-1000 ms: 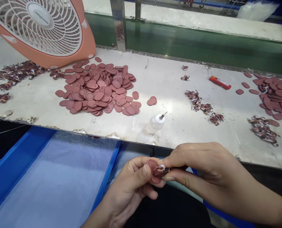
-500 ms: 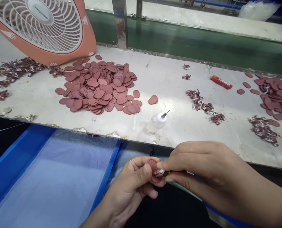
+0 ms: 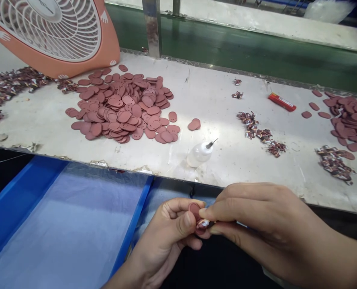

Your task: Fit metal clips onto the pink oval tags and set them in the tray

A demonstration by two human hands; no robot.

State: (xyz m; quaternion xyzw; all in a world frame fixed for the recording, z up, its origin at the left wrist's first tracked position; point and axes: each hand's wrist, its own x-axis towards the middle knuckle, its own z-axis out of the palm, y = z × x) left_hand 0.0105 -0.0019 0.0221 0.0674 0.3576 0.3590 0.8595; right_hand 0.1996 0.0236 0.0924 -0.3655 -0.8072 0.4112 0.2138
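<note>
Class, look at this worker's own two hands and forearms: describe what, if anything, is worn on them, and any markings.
The left hand and the right hand are both ungloved. No sleeve, watch or bracelet shows on the visible parts of the wrists and forearms. No ring shows on the fingers in view, though some are hidden. No markings can be made out.

White table (image 3: 214, 92) — discs (image 3: 124, 108), figurines (image 3: 258, 132), bottle (image 3: 200, 154), fan (image 3: 106, 52).
</note>
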